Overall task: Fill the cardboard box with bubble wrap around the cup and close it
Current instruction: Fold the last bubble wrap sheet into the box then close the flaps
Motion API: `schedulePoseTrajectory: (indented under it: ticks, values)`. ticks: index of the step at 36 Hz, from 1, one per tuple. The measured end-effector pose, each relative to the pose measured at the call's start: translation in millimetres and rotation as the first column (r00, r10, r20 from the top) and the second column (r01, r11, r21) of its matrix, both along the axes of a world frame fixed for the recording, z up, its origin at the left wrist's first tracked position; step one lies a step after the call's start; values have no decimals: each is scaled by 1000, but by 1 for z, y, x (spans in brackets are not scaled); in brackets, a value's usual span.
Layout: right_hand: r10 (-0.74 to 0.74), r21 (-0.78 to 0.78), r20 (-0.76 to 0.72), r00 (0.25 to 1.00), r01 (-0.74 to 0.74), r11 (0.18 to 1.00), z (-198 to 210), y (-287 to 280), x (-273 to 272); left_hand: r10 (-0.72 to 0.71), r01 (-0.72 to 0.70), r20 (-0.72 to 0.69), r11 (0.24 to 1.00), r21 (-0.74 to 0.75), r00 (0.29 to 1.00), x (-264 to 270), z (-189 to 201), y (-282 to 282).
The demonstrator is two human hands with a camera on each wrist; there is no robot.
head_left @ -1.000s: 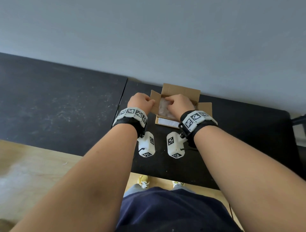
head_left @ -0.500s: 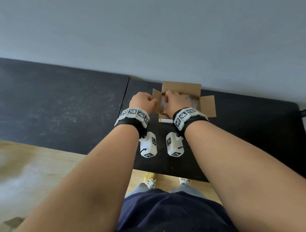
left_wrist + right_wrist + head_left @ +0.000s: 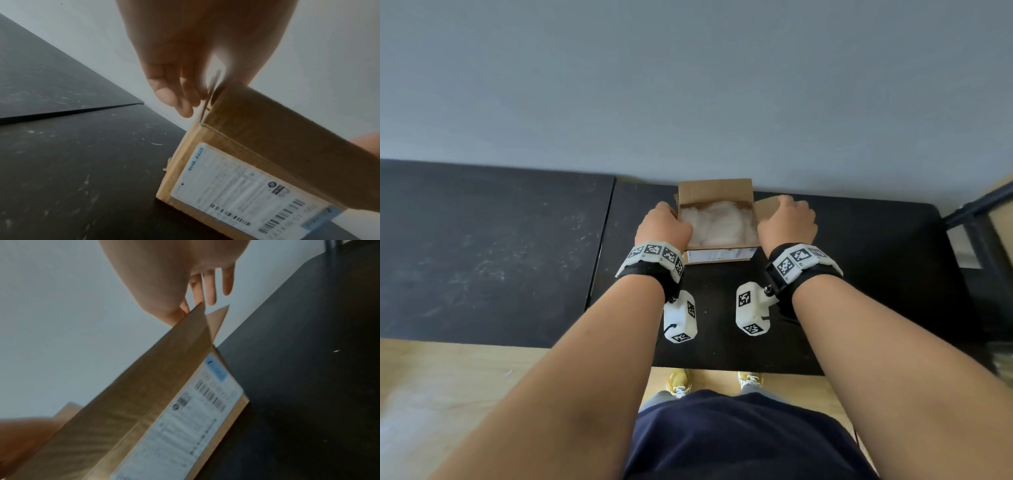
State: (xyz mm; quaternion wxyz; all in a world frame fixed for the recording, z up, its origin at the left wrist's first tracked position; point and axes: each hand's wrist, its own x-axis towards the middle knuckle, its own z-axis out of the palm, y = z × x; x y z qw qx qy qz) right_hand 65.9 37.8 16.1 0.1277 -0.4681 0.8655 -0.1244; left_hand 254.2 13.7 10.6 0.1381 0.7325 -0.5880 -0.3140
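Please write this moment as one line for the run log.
stage: closing flaps | cardboard box: open, bubble wrap inside | left hand: left flap | right hand: right flap | cup: hidden

Head looks down; 2 wrist views share box (image 3: 267, 146)

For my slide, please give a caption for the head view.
Both hands at side flaps of the open cardboard box, bubble wrap inside.
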Motion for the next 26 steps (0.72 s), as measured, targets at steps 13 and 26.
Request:
schedulePoseTrajectory:
  ticks: [13,26]
  values:
    - [41,-141,234,971,-8,990,9,-6,-12,48,-49,-11,993,-106,999,-16,2,-21]
    - [177,-104,239,955,-156,982,-1,-15,-5,-139,155,89,966,-209,986,-31,-9,-14]
